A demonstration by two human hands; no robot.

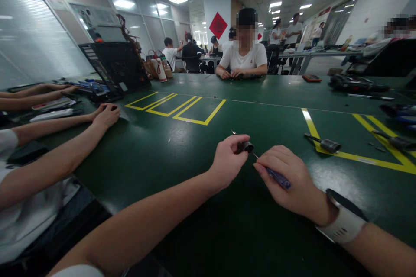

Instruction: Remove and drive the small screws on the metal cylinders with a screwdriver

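Note:
My left hand (pixel 229 160) is closed round a small dark cylindrical metal part (pixel 248 146), its round end turned toward my other hand. A thin metal tip sticks out beyond the left fingers. My right hand (pixel 286 177) grips a screwdriver (pixel 277 178) by its purple handle. The slim shaft points left at the end of the cylindrical part; whether it touches is too small to tell. Both hands are above the green table (pixel 182 156). To the right lies a similar cylindrical part with a thin shaft (pixel 328 145), partly over yellow tape.
Another such part (pixel 398 142) lies at the right edge. Yellow tape outlines (pixel 195 121) mark the table. A co-worker's hands (pixel 108 114) rest at the left, near a black computer case (pixel 113 67). A person (pixel 243 58) sits opposite. Dark tools (pixel 357 83) lie at the far right.

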